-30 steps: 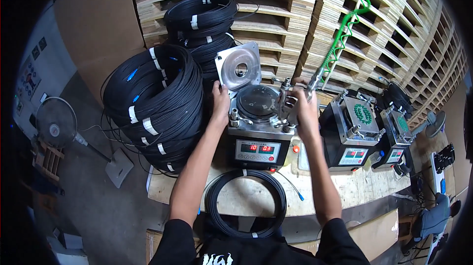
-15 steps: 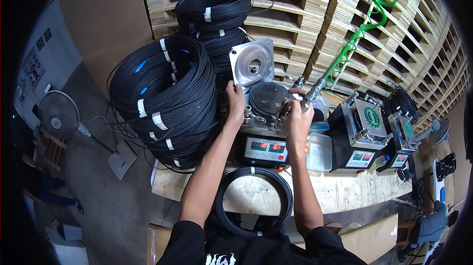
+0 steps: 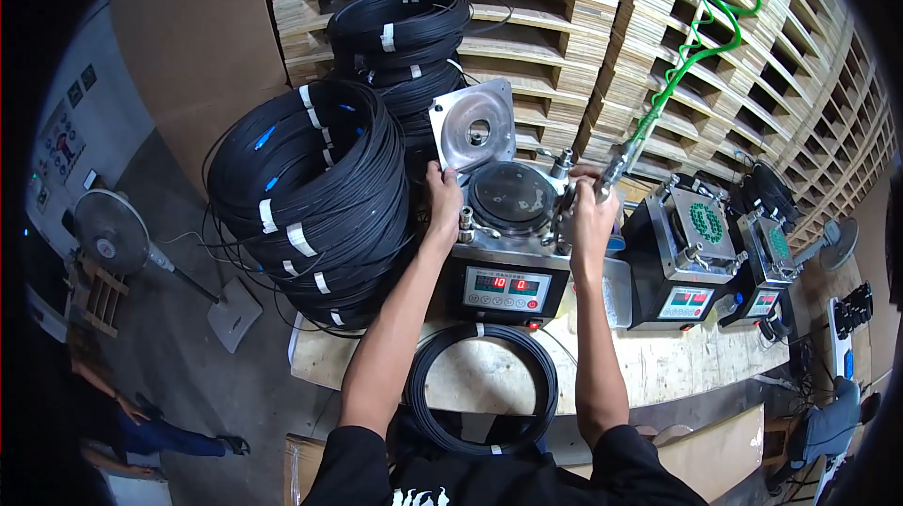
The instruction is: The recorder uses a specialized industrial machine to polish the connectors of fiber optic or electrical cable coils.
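A square metal plate [image 3: 458, 133] with a round recess and a central hole is tilted up behind a polishing machine. My left hand [image 3: 444, 200] grips its lower left corner. The machine [image 3: 472, 261] is a black box with a lit control panel and metal clamp posts at its top corners. Its round dark pad [image 3: 513, 194] is uncovered and carries pale spots. To the right of the pad, my right hand [image 3: 593, 224] is closed around an air blow gun [image 3: 616, 169]. The gun's nozzle is mostly hidden by the hand.
A green coiled hose [image 3: 691, 59] runs up from the gun. Tall stacks of black cable coils [image 3: 353, 214] stand left; one cable coil [image 3: 428, 412] lies in front. Two similar machines [image 3: 649, 285] stand right. Wooden pallets [image 3: 541, 17] rise behind. A person's leg [image 3: 179, 438] shows at far left.
My right hand and the blow gun have moved right, off the pad's edge, exposing more of the pad. My left hand still holds the plate. More of a person shows at far left.
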`<state>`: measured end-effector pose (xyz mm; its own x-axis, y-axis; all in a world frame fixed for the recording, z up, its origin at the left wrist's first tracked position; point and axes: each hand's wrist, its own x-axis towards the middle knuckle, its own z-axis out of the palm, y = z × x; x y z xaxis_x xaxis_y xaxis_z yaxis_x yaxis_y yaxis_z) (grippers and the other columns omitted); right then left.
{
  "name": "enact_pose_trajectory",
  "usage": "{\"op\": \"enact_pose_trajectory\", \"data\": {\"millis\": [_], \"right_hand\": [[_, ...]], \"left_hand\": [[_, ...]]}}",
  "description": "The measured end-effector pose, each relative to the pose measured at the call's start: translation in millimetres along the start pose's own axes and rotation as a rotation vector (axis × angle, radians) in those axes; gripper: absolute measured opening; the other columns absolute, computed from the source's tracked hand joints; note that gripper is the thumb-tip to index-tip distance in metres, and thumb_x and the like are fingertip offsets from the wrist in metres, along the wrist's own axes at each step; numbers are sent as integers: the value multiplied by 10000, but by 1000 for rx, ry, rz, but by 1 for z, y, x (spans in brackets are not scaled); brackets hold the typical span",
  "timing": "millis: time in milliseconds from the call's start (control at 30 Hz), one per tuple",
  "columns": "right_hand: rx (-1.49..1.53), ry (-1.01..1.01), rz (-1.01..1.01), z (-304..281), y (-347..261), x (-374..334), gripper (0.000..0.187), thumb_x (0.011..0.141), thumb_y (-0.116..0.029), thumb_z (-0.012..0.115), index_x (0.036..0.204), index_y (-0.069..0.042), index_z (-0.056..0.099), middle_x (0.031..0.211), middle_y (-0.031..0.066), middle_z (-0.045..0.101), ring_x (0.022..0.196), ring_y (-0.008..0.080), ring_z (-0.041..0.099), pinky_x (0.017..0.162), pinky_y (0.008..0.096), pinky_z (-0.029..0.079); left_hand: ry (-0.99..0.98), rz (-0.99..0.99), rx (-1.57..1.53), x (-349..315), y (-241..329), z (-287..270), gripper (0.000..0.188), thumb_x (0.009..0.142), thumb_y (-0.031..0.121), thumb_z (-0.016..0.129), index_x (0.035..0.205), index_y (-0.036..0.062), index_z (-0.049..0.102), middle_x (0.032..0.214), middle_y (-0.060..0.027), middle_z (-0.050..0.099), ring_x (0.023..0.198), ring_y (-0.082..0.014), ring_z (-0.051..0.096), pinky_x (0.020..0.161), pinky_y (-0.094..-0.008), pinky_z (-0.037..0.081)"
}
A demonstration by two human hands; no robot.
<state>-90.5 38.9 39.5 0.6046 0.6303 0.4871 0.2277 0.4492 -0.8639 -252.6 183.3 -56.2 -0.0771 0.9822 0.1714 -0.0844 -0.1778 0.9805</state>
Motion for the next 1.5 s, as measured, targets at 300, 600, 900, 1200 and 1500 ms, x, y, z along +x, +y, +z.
{"op": "enact_pose_trajectory", "data": {"millis": [300, 600, 900, 1200, 1500], "right_hand": [[291, -133, 53, 46, -26, 25, 177, 945, -95, 503, 936, 17, 640, 733, 51, 592, 589, 108, 568, 561, 266, 461], [62, -335, -7, 51, -5, 54, 184, 953, -89, 481, 971, 21, 629, 818, 81, 618, 628, 161, 613, 607, 292, 504], [-6, -137, -157, 28, 9, 88, 144, 933, -41, 525, 906, 15, 655, 645, -10, 526, 540, 67, 474, 494, 262, 378], [-1, -54, -14, -28, 1, 61, 178, 890, -94, 502, 939, 17, 633, 701, 52, 583, 576, 116, 557, 549, 283, 443], [-176, -87, -56, -50, 6, 53, 178, 942, -119, 512, 923, -20, 658, 665, -34, 490, 560, 60, 425, 522, 250, 370]], "left_hand": [[21, -105, 184, -7, 13, 3, 551, 1069, 252, 407, 1524, -34, 287, 1554, -249, 358, 1446, -363, 342, 1175, -406, 281], [112, 101, 419, -2, 0, 0, 511, 1043, 197, 466, 1479, -45, 357, 1441, -300, 474, 1321, -435, 474, 1087, -451, 384], [98, 64, 392, -3, 6, 3, 508, 1040, 211, 472, 1470, -38, 364, 1425, -294, 488, 1297, -439, 492, 1067, -453, 401], [95, 66, 378, -2, 8, 3, 534, 1049, 241, 450, 1491, -40, 342, 1498, -268, 429, 1378, -403, 428, 1125, -432, 350], [216, 195, 387, 7, -8, 4, 270, 1029, 150, 475, 1231, -25, 513, 1229, -240, 607, 1149, -391, 581, 938, -431, 441]]}}
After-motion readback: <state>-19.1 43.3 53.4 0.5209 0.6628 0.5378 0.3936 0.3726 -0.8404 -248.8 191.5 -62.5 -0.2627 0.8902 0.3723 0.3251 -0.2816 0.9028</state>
